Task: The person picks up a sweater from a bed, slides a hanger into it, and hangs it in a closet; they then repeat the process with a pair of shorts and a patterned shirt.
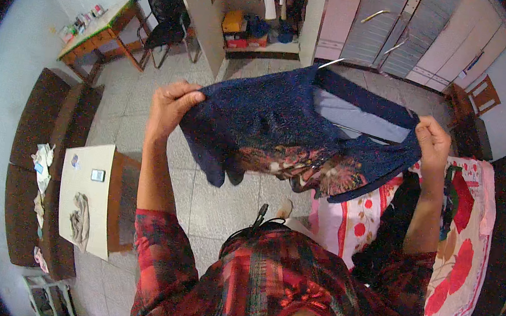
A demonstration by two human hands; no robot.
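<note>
A dark blue knitted garment [257,116] with a printed picture near its lower part is stretched out in front of me, held above the floor. My left hand [172,104] pinches its left end between thumb and fingers. At the other end, my right hand [432,138] grips a corner beside a wide opening. Through that opening a pale lining [347,112] shows. The tip of a white rod [330,63], perhaps part of a hanger, sticks out above the top edge. The garment's lower edge sags in folds.
On my right stands a bed with a red-flowered sheet [458,270], a black cloth [390,225] lying on it. A low table [99,215] bearing a phone [98,175] and a crumpled cloth [80,220] is at left, before a brown sofa [34,124]. An open wardrobe [263,49] stands ahead.
</note>
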